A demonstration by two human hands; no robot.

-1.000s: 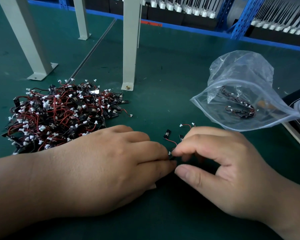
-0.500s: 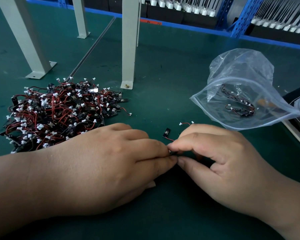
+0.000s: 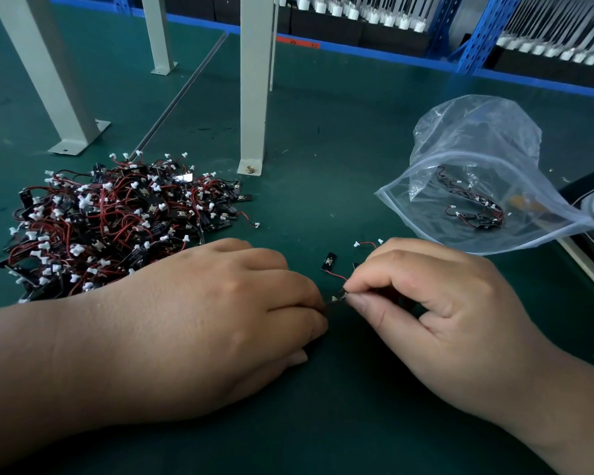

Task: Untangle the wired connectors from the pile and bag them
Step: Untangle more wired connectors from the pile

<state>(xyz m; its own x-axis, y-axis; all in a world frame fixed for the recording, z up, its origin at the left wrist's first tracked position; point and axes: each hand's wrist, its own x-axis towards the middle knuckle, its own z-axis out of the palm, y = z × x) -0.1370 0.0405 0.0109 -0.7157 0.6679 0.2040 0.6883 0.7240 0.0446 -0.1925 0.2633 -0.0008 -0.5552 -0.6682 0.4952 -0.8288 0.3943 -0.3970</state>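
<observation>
Two grips pinch one connector (image 3: 335,298), our left hand (image 3: 220,303) and right hand (image 3: 436,313) tip to tip; the bag (image 3: 477,132) lies beyond the right grip, nearer.

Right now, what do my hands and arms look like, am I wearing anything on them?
Both are bare. The left hand and right hand show no gloves or rings, and the visible nails are short and plain. The left forearm and right forearm show no sleeve, watch or band.
</observation>
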